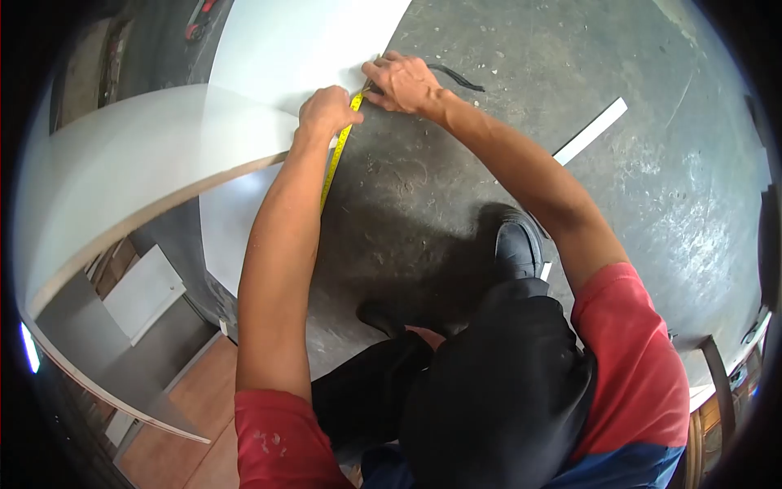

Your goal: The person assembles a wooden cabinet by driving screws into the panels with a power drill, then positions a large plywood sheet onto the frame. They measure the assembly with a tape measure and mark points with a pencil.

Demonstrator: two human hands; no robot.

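A yellow tape measure blade [337, 158] runs along the right edge of a white panel [285, 49], down beside my left forearm. My left hand [327, 112] pinches the blade at the panel's edge, thumb pointing right. Just above and to the right, my right hand [401, 83] has its fingers curled around the tape's upper end; what exactly lies inside them is partly hidden. A black strap [458, 77] trails out to the right behind that hand. Another pale panel with a curved-looking edge [163, 138] stands to the left, near my left wrist.
A white strip [590, 130] lies on the grey floor [652, 196] to the right. My black shoe [518, 244] is below it. Small white boards [145, 293] are at the lower left, a red tool [195, 24] at the upper left, and a dark frame [718, 383] at the lower right.
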